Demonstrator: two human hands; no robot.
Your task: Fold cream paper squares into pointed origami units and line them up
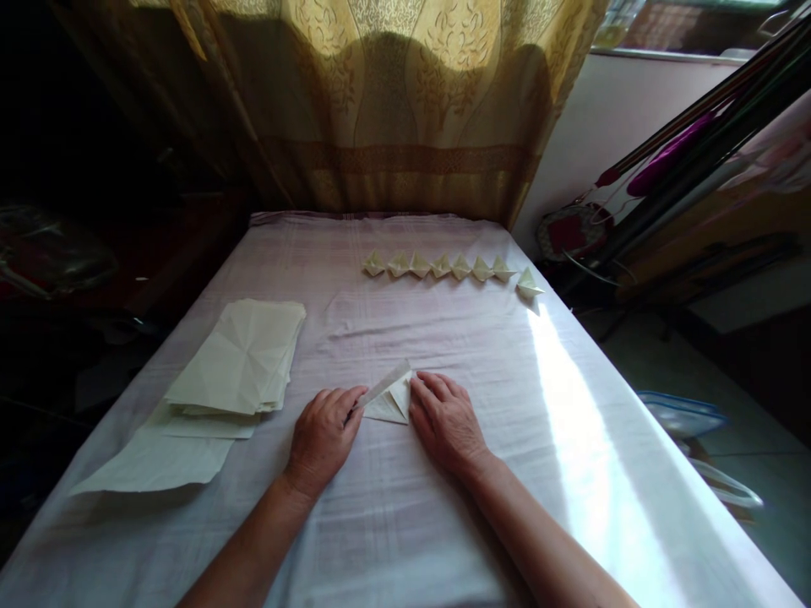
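Small, cream folded paper (398, 400) lies flat toward six o'clock from the view's centre, roughly triangular, one raised flap slanting toward two o'clock; its inner layers, hard to make out, seem several.

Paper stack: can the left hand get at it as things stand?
Probably yes: the paper stack lies near the left hand, with only tablecloth showing between them. The hand's fingers seem to hold the folded paper, so they'd likely need to let go first.

Left hand (326, 429) pinching, right hand (449, 415) with loosely extended fingers (436, 384), both forearms (258, 534) bare
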